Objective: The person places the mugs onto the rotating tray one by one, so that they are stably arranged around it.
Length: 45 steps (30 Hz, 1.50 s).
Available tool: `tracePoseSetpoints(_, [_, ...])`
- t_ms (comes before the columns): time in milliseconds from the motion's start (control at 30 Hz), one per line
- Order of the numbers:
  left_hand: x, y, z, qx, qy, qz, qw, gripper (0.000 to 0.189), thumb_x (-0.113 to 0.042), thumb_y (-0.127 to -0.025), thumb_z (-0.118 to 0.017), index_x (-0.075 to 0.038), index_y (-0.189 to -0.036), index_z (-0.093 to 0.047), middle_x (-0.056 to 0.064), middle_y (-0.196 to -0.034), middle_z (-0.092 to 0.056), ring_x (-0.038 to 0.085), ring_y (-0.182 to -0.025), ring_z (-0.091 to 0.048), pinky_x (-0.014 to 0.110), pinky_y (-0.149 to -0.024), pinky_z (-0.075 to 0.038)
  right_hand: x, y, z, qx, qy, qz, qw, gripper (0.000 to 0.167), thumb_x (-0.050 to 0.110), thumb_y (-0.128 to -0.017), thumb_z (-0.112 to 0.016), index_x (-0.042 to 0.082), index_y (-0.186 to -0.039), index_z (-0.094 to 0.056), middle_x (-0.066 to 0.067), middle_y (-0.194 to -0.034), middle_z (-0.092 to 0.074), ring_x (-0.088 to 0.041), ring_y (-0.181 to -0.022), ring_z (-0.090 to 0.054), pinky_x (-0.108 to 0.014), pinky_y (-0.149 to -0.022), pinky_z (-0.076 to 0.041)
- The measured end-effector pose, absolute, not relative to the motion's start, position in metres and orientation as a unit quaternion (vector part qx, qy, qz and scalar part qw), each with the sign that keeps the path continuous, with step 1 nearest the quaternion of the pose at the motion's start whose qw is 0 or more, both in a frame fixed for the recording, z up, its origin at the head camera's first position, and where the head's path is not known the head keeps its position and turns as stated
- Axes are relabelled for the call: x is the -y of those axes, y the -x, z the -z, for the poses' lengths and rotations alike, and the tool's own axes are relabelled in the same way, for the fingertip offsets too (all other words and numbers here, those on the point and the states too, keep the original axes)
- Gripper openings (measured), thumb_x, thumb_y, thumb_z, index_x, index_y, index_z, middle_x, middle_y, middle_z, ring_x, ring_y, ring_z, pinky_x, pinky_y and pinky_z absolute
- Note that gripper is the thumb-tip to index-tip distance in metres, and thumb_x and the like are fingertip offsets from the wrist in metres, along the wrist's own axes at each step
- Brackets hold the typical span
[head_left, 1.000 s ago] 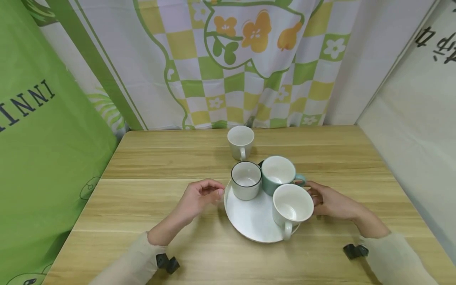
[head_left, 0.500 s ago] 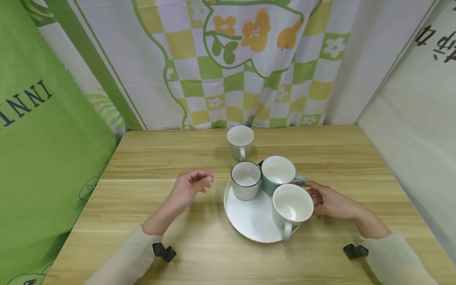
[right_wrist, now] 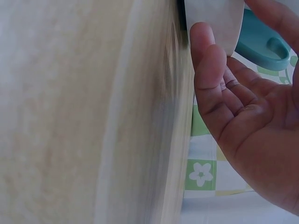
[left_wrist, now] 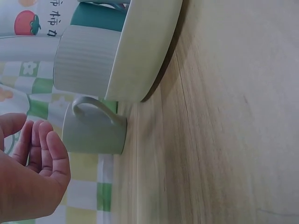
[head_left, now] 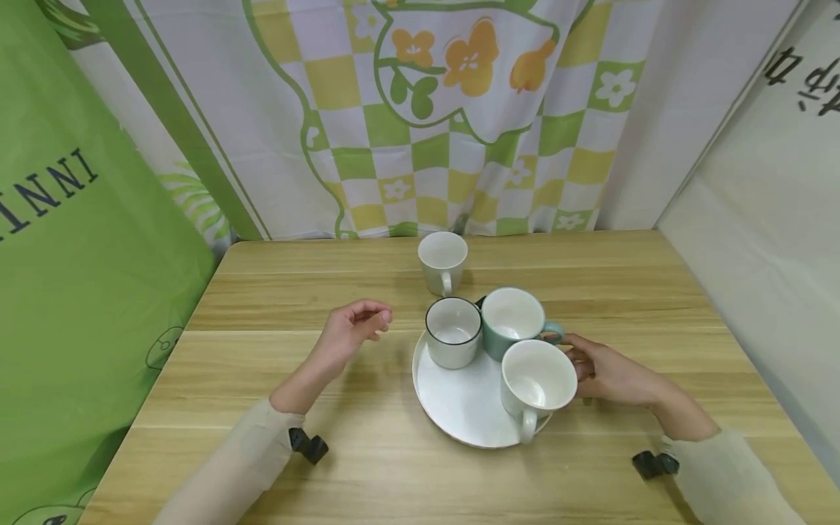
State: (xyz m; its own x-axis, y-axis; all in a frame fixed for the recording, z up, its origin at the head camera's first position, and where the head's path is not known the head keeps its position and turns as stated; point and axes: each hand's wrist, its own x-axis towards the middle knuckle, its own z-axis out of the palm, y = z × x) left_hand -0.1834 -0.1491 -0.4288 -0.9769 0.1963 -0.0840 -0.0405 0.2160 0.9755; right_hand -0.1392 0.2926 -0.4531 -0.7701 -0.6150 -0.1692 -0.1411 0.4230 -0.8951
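My left hand (head_left: 346, 337) hovers above the table left of a round white tray (head_left: 459, 414), fingers loosely bent and holding nothing. At the tray's right side my right hand (head_left: 610, 373) grips the edge, partly hidden behind a mug; in the right wrist view its bent fingers lie against the tray wall (right_wrist: 219, 21). Three mugs stand upright on the tray: a white one with a dark rim (head_left: 453, 357), a teal one (head_left: 495, 343) whose handle points right, and a plain white one (head_left: 521, 399) with its handle toward me. Behind the tray, a pale mug (head_left: 441, 277) stands on the table.
The wooden table (head_left: 282, 292) reaches a patterned curtain (head_left: 472, 175) at the back. A green cloth (head_left: 98, 292) hangs on the left, and a white sheet (head_left: 768, 219) with black writing on the right. Each wrist bears a small black device.
My left hand has let go of the tray's left rim and moved away to the left and slightly farther back. The right hand, tray and mugs have stayed practically in place.
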Motion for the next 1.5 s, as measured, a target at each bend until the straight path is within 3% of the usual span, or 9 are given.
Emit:
tracePoseSetpoints(167, [0.146, 0.193, 0.432, -0.775, -0.052, -0.623, 0.095, 0.038, -0.028, -0.096, -0.069, 0.001, -0.119, -0.067, 0.011, -0.104, -0.069, 0.015, -0.089, -0.065, 0.029, -0.08, -0.058, -0.293, 0.139, 0.455, -0.809, 0.238, 0.481, 0.241, 0.08, 0.011, -0.089, -0.075, -0.008, -0.149, -0.025, -0.029, -0.122, -0.061, -0.011, -0.096, -0.07, -0.028, -0.075, -0.06])
tracePoseSetpoints(300, [0.142, 0.202, 0.436, -0.771, -0.054, -0.627, 0.096, 0.038, -0.026, -0.097, -0.068, 0.004, -0.12, -0.065, 0.018, -0.109, -0.068, 0.014, -0.09, -0.065, 0.03, -0.08, -0.059, -0.292, 0.139, 0.456, -0.81, 0.24, 0.48, 0.237, 0.08, 0.012, -0.09, -0.074, -0.008, -0.15, -0.025, -0.028, -0.12, -0.061, -0.012, -0.095, -0.07, -0.03, -0.071, -0.06])
tracePoseSetpoints(433, [0.137, 0.21, 0.441, -0.77, -0.055, -0.628, 0.101, 0.036, -0.025, -0.097, -0.066, 0.003, -0.12, -0.066, 0.027, -0.119, -0.066, 0.02, -0.095, -0.066, 0.041, -0.087, -0.059, -0.292, 0.139, 0.456, -0.808, 0.241, 0.481, 0.238, 0.08, 0.012, -0.09, -0.073, -0.008, -0.15, -0.024, -0.03, -0.119, -0.061, -0.01, -0.094, -0.07, -0.031, -0.069, -0.06])
tracePoseSetpoints(567, [0.129, 0.218, 0.444, -0.77, -0.053, -0.626, 0.106, 0.036, -0.027, -0.098, -0.066, 0.001, -0.12, -0.066, 0.027, -0.118, -0.067, 0.023, -0.098, -0.068, 0.049, -0.093, -0.057, -0.292, 0.139, 0.456, -0.809, 0.238, 0.481, 0.241, 0.08, 0.011, -0.09, -0.073, -0.007, -0.151, -0.024, -0.031, -0.121, -0.06, -0.008, -0.094, -0.069, -0.03, -0.069, -0.06])
tracePoseSetpoints(833, [0.115, 0.232, 0.447, -0.772, -0.047, -0.624, 0.115, 0.042, -0.029, -0.098, -0.065, 0.003, -0.124, -0.064, 0.023, -0.116, -0.069, 0.016, -0.094, -0.068, 0.036, -0.086, -0.059, -0.292, 0.137, 0.453, -0.807, 0.248, 0.483, 0.233, 0.079, 0.006, -0.09, -0.072, -0.009, -0.15, -0.023, -0.029, -0.119, -0.061, -0.007, -0.094, -0.069, -0.03, -0.071, -0.06])
tracePoseSetpoints(1067, [0.105, 0.24, 0.453, -0.761, -0.045, -0.636, 0.116, 0.035, -0.027, -0.098, -0.066, 0.0, -0.12, -0.067, 0.015, -0.11, -0.071, 0.025, -0.099, -0.068, 0.051, -0.094, -0.056, -0.292, 0.137, 0.453, -0.815, 0.225, 0.477, 0.24, 0.086, 0.012, -0.088, -0.075, -0.009, -0.152, -0.021, -0.028, -0.12, -0.061, -0.006, -0.094, -0.068, -0.028, -0.074, -0.059])
tracePoseSetpoints(1300, [0.095, 0.247, 0.457, -0.76, -0.052, -0.636, 0.121, 0.036, -0.025, -0.098, -0.065, 0.002, -0.121, -0.066, 0.02, -0.116, -0.07, 0.038, -0.11, -0.065, 0.05, -0.094, -0.056, -0.292, 0.137, 0.455, -0.822, 0.216, 0.47, 0.24, 0.091, 0.014, -0.087, -0.076, -0.01, -0.153, -0.017, -0.028, -0.121, -0.061, -0.007, -0.094, -0.068, -0.029, -0.073, -0.059])
tracePoseSetpoints(1500, [0.084, 0.254, 0.458, -0.775, -0.052, -0.618, 0.123, 0.033, -0.03, -0.096, -0.068, -0.004, -0.117, -0.071, 0.015, -0.113, -0.073, 0.02, -0.096, -0.069, 0.037, -0.083, -0.059, -0.292, 0.137, 0.456, -0.812, 0.231, 0.482, 0.236, 0.08, 0.006, -0.088, -0.073, -0.008, -0.15, -0.024, -0.029, -0.119, -0.062, -0.003, -0.093, -0.067, -0.033, -0.065, -0.06])
